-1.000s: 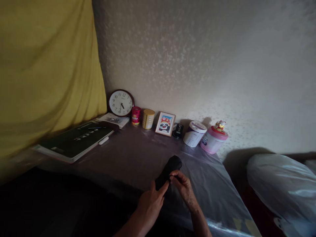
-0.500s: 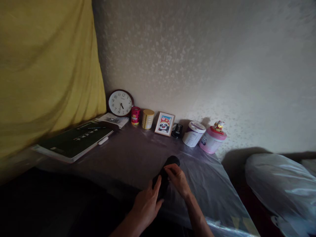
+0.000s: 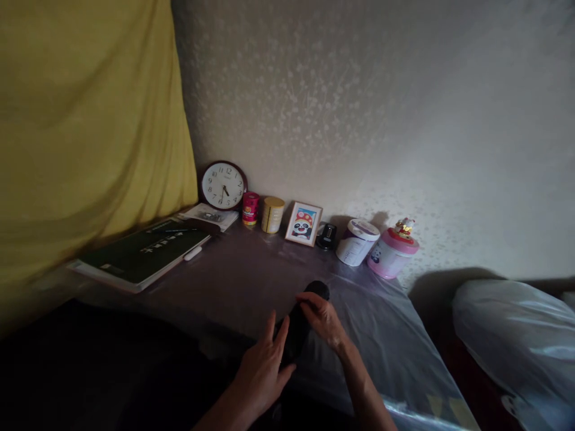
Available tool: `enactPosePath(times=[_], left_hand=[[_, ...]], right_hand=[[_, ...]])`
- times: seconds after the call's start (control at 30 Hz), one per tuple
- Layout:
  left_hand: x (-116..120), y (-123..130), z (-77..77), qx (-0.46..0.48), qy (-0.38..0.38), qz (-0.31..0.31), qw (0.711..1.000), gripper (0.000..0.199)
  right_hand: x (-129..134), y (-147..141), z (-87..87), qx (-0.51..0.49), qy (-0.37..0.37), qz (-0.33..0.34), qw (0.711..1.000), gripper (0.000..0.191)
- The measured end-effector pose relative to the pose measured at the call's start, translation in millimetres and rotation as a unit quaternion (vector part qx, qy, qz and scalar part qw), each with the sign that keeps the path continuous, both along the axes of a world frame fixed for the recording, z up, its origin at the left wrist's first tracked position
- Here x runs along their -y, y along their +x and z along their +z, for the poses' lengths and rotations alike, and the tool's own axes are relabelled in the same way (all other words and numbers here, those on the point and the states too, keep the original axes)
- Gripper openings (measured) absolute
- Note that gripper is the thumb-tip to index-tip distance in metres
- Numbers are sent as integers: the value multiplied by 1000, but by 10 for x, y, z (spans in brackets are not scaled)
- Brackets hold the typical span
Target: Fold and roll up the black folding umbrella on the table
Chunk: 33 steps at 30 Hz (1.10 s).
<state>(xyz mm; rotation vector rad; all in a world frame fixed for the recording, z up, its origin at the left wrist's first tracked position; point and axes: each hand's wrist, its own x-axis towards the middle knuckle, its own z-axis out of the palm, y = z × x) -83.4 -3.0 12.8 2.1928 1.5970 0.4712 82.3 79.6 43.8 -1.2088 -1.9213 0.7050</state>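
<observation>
A black elongated object (image 3: 297, 335) with a rounded far end lies at the near edge of the table; it is too dark to tell its kind. My left hand (image 3: 263, 365) is around its near part, the thumb at the lower end and the index and middle fingers raised and spread along the left side. From the right, my right hand (image 3: 322, 317) reaches over the far part with thumb and fingers pinched together at its surface. What lies between those fingertips is hidden.
The table (image 3: 242, 275) has a shiny cover. Along the wall stand a clock (image 3: 223, 185), a red can (image 3: 250, 209), a yellow can (image 3: 272, 215), a panda picture (image 3: 303, 224), a small black device (image 3: 327, 236), a white tub (image 3: 357, 244) and a pink tub (image 3: 390, 257). A dark green book (image 3: 144, 251) lies left.
My left index and middle fingers have lifted and spread from the black object. My right hand has shifted slightly, its fingers still pinched. The whole view has moved a little.
</observation>
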Motion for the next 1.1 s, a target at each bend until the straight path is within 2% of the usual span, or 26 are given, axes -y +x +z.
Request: enactPosePath(times=[0.17, 0.23, 0.33, 0.47, 0.57, 0.7, 0.83, 0.97, 1.1], left_hand=[[2, -3, 13, 4, 2, -19, 1000, 83], [10, 6, 13, -12, -13, -30, 999, 85], [20, 19, -4, -26, -21, -45, 998, 85], [23, 20, -41, -15, -11, -47, 999, 84], [25, 19, -73, -7, -7, -48, 999, 85], [34, 22, -112, -3, 8, -49, 999, 81], [37, 17, -118, -24, 11, -56, 998, 80], [32, 13, -122, -45, 3, -51, 998, 81], [-1, -8, -99, 5, -6, -49, 999, 81]], right_hand=[[-55, -35, -108, 44, 6, 6, 999, 33], [-46, -34, -124, 3, -7, 2, 1000, 30], [31, 32, -109, -109, -61, -17, 992, 22], [220, 313, -110, -200, -104, -86, 970, 21], [348, 610, -201, -228, -110, -158, 954, 30], [452, 931, -415, -218, -102, -235, 942, 40], [518, 1023, -566, -176, -114, -231, 950, 41], [553, 977, -566, -163, -93, -235, 954, 40], [564, 961, -531, -172, -88, -234, 953, 42]])
